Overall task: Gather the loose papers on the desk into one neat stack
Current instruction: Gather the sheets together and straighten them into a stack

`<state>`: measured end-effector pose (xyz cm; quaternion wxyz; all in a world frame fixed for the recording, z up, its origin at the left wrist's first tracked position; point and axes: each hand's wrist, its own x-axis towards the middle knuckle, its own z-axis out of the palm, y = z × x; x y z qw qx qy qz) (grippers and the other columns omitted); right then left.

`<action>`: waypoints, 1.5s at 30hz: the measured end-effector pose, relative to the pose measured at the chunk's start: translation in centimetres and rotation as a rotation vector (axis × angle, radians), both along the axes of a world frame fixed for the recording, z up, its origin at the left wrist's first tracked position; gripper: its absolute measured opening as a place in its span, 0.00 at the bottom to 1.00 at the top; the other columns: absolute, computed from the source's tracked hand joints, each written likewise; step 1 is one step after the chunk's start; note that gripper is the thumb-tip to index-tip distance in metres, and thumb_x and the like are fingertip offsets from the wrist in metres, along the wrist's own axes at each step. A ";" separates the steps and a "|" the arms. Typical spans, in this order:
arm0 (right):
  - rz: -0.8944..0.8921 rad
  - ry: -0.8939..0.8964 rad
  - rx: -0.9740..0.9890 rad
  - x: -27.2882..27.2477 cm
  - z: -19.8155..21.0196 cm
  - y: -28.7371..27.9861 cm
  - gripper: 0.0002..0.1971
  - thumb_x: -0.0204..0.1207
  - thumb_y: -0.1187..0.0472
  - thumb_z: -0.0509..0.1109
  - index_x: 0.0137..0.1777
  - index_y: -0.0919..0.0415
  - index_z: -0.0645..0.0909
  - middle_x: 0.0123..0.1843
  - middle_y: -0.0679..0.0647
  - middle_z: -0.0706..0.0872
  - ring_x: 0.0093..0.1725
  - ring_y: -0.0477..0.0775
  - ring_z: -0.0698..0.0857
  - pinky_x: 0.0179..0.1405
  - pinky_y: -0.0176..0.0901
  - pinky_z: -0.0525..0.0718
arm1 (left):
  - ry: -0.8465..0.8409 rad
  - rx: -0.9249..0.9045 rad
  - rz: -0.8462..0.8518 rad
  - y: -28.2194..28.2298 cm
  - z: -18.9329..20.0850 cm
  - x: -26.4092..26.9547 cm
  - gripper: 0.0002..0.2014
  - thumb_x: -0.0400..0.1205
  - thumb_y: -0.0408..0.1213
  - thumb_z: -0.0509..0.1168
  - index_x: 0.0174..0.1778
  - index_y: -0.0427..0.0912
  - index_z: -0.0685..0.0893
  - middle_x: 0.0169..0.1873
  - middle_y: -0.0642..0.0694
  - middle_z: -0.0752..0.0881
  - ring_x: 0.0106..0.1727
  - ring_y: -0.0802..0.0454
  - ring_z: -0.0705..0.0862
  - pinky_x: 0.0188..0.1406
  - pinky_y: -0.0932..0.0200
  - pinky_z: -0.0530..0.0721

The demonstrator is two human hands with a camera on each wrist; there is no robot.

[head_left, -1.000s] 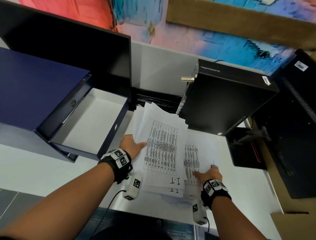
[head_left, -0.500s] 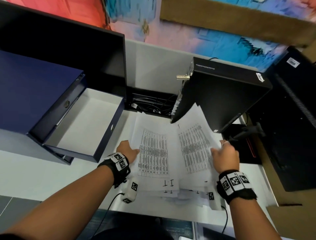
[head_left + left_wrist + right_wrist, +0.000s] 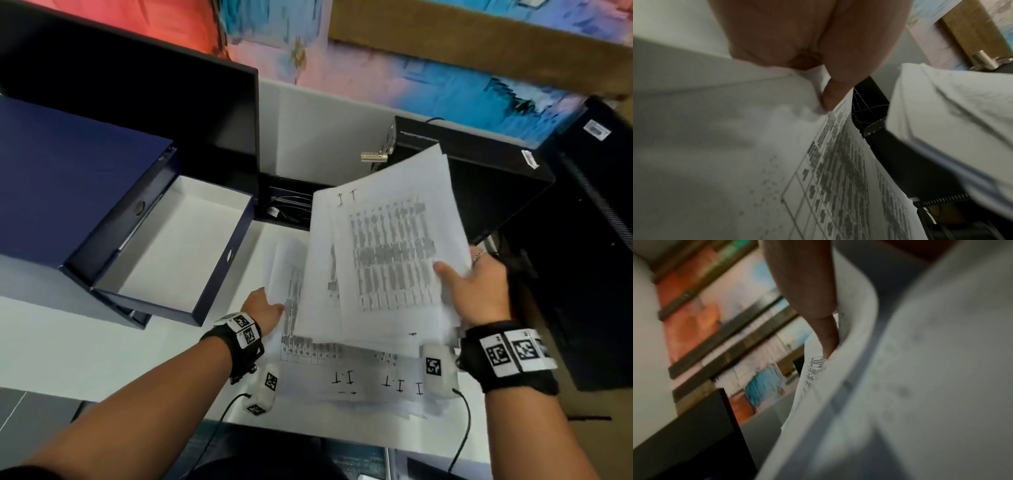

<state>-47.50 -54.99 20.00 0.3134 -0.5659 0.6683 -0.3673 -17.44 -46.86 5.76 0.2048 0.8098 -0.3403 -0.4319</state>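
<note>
Several white printed sheets lie overlapped on the white desk [image 3: 68,342]. My right hand [image 3: 457,274] grips a bundle of these papers [image 3: 387,246] by its right edge, thumb on top, and holds it tilted up above the desk. The right wrist view shows the thumb [image 3: 828,337] pressed on that curved bundle [image 3: 900,386]. My left hand [image 3: 274,306] pinches the left edge of the lower papers [image 3: 359,373] that still lie flat. Its thumb [image 3: 830,94] sits on a sheet with a printed table [image 3: 838,178], and the raised bundle [image 3: 951,113] hangs to the right.
An open dark blue drawer box [image 3: 178,246] stands left of the papers. A black monitor [image 3: 137,102] is behind it. A black computer case [image 3: 496,185] and a black tower [image 3: 589,240] crowd the right side. Cables [image 3: 287,205] lie in a gap at the back.
My right hand has taken up the right-hand sheets, raised them off the desk and swung them left over the other pile. The left hand stays at the pile's left edge.
</note>
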 end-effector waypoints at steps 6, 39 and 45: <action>0.065 0.263 0.463 1.7 -12.1 1.3 0.28 0.75 0.61 0.76 0.74 0.66 0.75 0.67 0.61 0.84 0.64 0.60 0.84 0.65 0.44 0.78 | 0.272 -0.011 0.111 -0.4 -1.1 -0.2 0.47 0.78 0.74 0.46 0.83 0.41 0.65 0.80 0.41 0.70 0.79 0.40 0.71 0.80 0.45 0.66; -0.072 -0.420 0.089 3.3 -7.2 2.6 0.22 0.65 0.71 0.83 0.59 0.70 0.84 0.45 0.53 0.91 0.36 0.39 0.91 0.33 0.29 0.87 | 0.253 -0.512 0.033 -1.0 4.9 -2.7 0.11 0.77 0.36 0.76 0.53 0.40 0.87 0.38 0.54 0.87 0.38 0.60 0.86 0.37 0.74 0.83; -0.112 0.162 0.401 1.1 -12.3 2.5 0.49 0.64 0.48 0.85 0.82 0.60 0.64 0.78 0.58 0.74 0.74 0.63 0.76 0.72 0.55 0.78 | 0.141 -0.612 0.077 -2.0 6.2 -1.8 0.14 0.81 0.40 0.71 0.60 0.38 0.86 0.50 0.47 0.91 0.50 0.51 0.90 0.52 0.59 0.87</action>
